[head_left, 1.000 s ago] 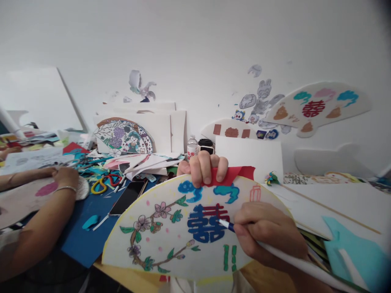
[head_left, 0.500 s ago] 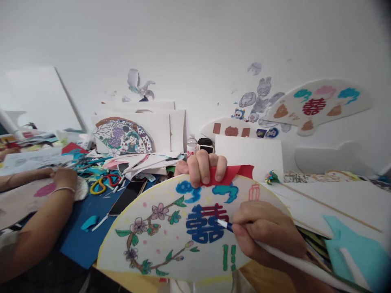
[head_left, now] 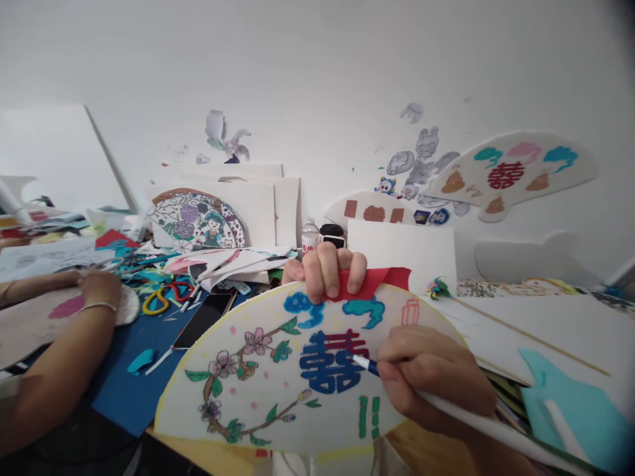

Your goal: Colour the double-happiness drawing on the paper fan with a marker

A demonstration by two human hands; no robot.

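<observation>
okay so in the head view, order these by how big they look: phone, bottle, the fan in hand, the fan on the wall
Largest to smallest:
1. Fan in hand, helped by nearness
2. Fan on the wall
3. Phone
4. Bottle, partly hidden

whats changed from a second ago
Very little: the whole scene has slid slightly left in view, likely a head turn, and the fan may have shifted a touch left too. Nothing was picked up or let go: the left hand still grips the fan's top edge, and the right hand keeps the pen at the blue-and-red symbol.
</observation>
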